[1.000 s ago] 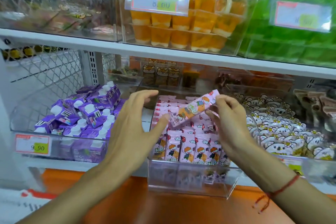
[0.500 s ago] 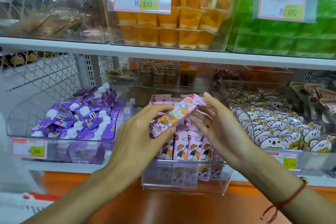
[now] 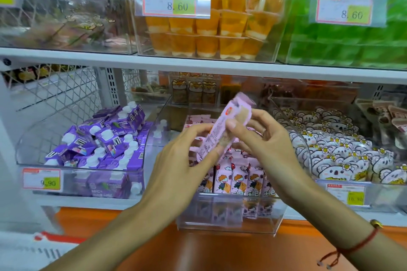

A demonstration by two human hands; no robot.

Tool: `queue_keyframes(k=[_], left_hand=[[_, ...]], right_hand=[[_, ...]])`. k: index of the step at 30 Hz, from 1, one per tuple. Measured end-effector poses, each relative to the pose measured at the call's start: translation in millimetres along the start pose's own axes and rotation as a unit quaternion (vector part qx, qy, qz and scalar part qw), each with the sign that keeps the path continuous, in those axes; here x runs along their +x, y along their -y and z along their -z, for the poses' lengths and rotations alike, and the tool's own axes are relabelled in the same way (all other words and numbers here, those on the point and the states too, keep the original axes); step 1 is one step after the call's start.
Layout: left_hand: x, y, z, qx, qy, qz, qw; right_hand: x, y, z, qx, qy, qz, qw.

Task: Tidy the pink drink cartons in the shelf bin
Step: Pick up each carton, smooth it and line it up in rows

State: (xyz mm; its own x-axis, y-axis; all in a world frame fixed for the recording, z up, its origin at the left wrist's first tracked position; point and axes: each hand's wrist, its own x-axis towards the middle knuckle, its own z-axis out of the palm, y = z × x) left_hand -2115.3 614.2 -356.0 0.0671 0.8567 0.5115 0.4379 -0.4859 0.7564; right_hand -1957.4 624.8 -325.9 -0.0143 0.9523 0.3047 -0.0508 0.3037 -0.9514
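Note:
A clear plastic shelf bin (image 3: 229, 224) on the lower shelf holds several pink drink cartons (image 3: 237, 178) standing in rows, cartoon faces forward. Above the bin I hold one pink carton (image 3: 217, 132) tilted, its top end pointing up and away, its printed back side facing me. My left hand (image 3: 176, 165) grips its lower end with fingers curled round it. My right hand (image 3: 264, 138) pinches its upper part, thumb on the near face. The hands hide the middle rows of cartons in the bin.
A bin of purple cartons (image 3: 103, 145) sits to the left, a bin of koala-print packets (image 3: 343, 156) to the right. The shelf above carries orange jelly cups (image 3: 209, 28) and green packs (image 3: 352, 35). An orange ledge (image 3: 198, 246) runs below the bins.
The carton has turned from lying nearly flat, picture side towards me, to a steeper tilt with its back side towards me. Both hands have closed on it and risen slightly.

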Motion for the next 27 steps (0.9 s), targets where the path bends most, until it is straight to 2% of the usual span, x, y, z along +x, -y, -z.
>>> queue_keyframes(k=[5, 9, 23, 27], left_hand=[[2, -10, -5, -0.182, 0.081, 0.132, 0.971], [3, -14, -4, -0.228, 0.093, 0.241, 0.939], [4, -11, 2, -0.216, 0.117, 0.225, 0.943], [4, -5, 2, -0.199, 0.106, 0.185, 0.957]], right_hand=[[6, -4, 5, -0.001, -0.014, -0.072, 0.997], [8, -9, 7, 0.012, -0.014, -0.137, 0.99], [6, -11, 6, -0.021, 0.015, -0.12, 0.992], [4, -11, 7, -0.057, 0.047, -0.052, 0.996]])
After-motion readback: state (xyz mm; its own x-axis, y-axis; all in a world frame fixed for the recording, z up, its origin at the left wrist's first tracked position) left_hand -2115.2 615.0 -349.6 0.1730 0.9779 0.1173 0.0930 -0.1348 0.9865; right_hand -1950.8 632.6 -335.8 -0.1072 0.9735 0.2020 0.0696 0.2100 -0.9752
